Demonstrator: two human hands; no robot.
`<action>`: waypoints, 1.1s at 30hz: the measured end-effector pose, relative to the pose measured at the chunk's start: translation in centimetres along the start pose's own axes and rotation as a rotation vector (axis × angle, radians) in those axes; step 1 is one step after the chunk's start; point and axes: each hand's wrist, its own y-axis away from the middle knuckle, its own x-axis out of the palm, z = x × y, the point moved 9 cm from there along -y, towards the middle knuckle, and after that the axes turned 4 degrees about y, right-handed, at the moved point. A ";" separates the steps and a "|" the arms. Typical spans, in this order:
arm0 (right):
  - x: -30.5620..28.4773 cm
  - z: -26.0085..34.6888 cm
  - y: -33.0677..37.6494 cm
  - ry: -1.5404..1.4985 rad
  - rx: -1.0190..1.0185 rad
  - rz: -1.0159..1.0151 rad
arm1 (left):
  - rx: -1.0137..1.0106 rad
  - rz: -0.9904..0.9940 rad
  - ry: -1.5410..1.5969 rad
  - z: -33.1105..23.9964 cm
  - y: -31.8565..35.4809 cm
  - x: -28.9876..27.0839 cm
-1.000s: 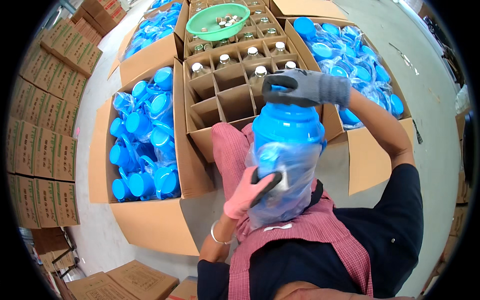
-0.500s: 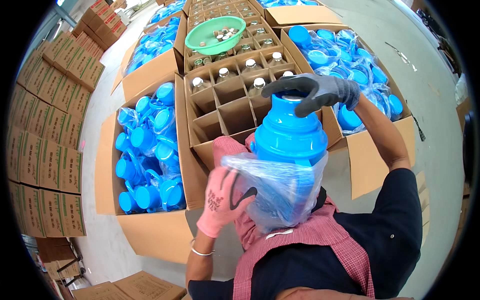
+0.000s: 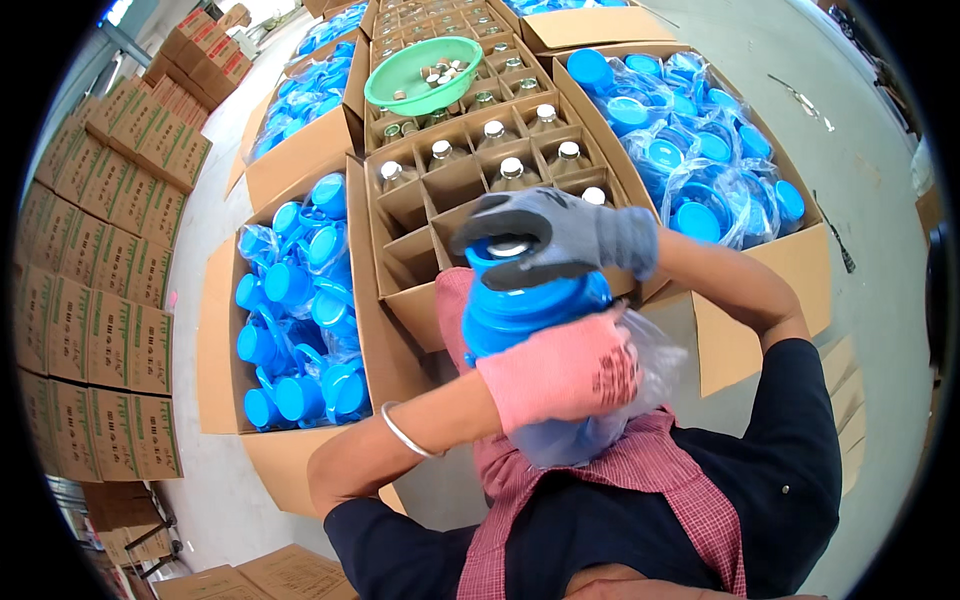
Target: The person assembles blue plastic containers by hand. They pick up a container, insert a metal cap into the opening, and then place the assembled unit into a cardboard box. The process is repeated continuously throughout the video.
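A blue thermos flask body [image 3: 530, 308] stands against my lap, its lower part wrapped in a clear plastic bag [image 3: 655, 365]. My right hand [image 3: 545, 240], in a grey and black glove, grips the flask's neck from above, around its silvery mouth. My left hand [image 3: 575, 365], in a pink glove, reaches across the front of the flask. Its fingers are curled at the flask's right side, closed on the bunched bag; the fingertips are partly hidden. Just beyond the flask is a divided carton [image 3: 400, 292] with white-capped glass liners [image 3: 512, 172] in several of its compartments.
A green bowl [image 3: 385, 95] of small caps rests on the cartons ahead. Open cartons of bagged blue flask parts flank me: one at left [image 3: 222, 335], another at right [image 3: 735, 330]. Stacked brown boxes [image 3: 100, 320] line the far left.
My left hand has swung right across the flask's front, pulling the bag to the right side. The flask has shifted left and turned, with my right hand still on its neck.
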 end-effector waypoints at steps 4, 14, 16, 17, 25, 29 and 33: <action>-3.7 -2.7 0.4 0.097 0.046 -0.326 | -0.348 -0.039 0.364 7.5 4.8 -0.9; -5.4 -0.1 11.7 0.129 -0.180 -0.403 | -1.345 -1.537 1.209 11.1 34.5 16.7; -5.0 1.8 10.7 0.384 -0.326 -0.230 | -1.214 -1.295 1.317 12.2 31.0 19.1; -4.1 0.9 11.4 0.516 -0.390 -0.143 | -1.200 -1.295 1.329 12.7 28.8 18.4; -2.7 6.1 6.1 0.897 -0.506 0.088 | -1.135 -1.375 1.994 12.7 26.3 23.0; -4.4 -5.5 8.8 0.126 0.353 0.063 | -1.209 -1.251 1.656 11.5 24.9 18.6; -4.8 -11.5 11.5 -0.178 0.578 -0.033 | -1.465 -1.412 0.980 7.6 26.0 12.5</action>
